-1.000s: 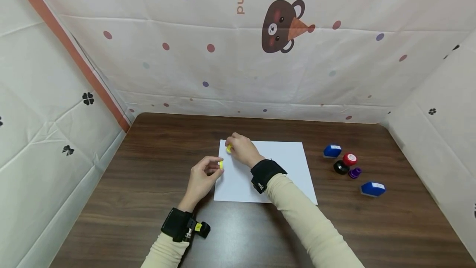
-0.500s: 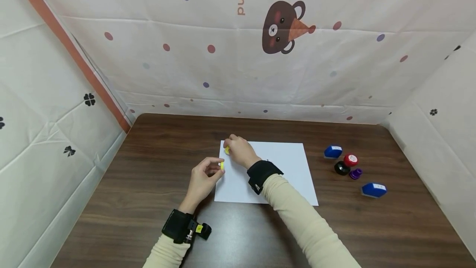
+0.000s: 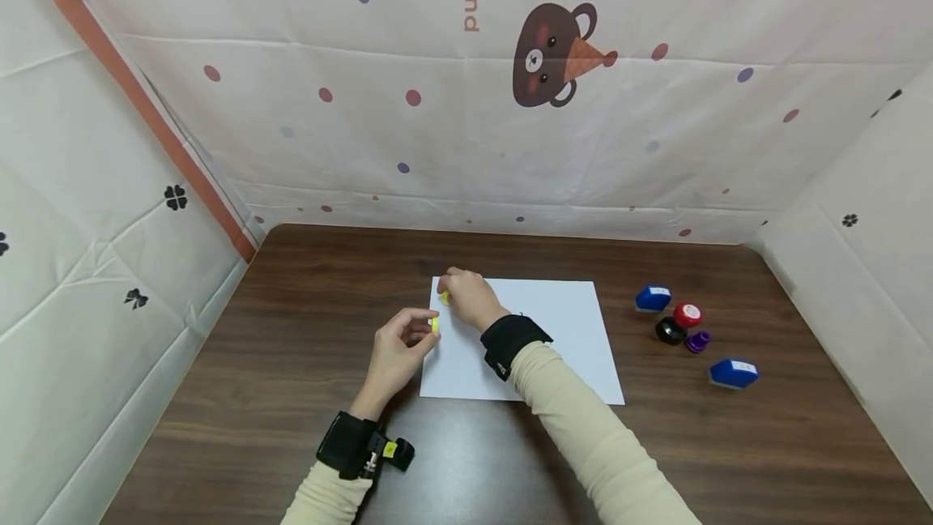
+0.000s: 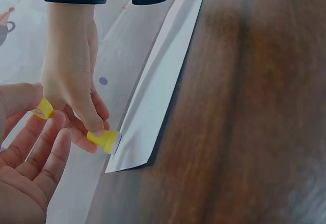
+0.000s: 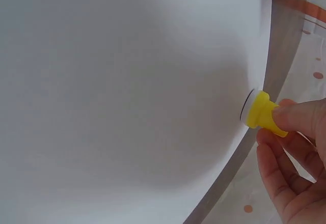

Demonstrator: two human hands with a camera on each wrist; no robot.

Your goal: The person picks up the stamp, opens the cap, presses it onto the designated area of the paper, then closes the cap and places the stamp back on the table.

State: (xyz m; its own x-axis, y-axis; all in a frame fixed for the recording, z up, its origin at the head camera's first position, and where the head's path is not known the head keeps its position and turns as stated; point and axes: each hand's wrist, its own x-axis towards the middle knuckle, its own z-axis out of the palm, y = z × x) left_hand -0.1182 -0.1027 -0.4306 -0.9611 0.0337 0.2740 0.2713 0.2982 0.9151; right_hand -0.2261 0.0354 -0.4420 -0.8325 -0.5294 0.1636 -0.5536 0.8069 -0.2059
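My right hand (image 3: 470, 298) pinches a small yellow stamp (image 5: 261, 113) between thumb and fingers, over the upper left corner of a white sheet of paper (image 3: 557, 330). In the right wrist view the stamp's pale, dark-edged face is right at the paper. My left hand (image 3: 392, 355) is beside the sheet's left edge. It pinches a yellow cap (image 4: 44, 109) between thumb and fingertips, apart from the stamp. Seen from the left wrist, the stamp's pale end meets the sheet, and the fingers cover part of its yellow handle.
To the right of the paper stand two blue stamps, a far one (image 3: 652, 298) and a near one (image 3: 734, 373). Between them sit a red round-topped piece (image 3: 688, 314), a black round piece (image 3: 670, 330) and a purple piece (image 3: 697, 341). A patterned cloth (image 3: 364, 128) hangs behind the brown table (image 3: 306, 298).
My right hand has shifted slightly left with the yellow stamp, bringing it closer to the paper's left edge. The left hand with the cap has stayed nearly still.
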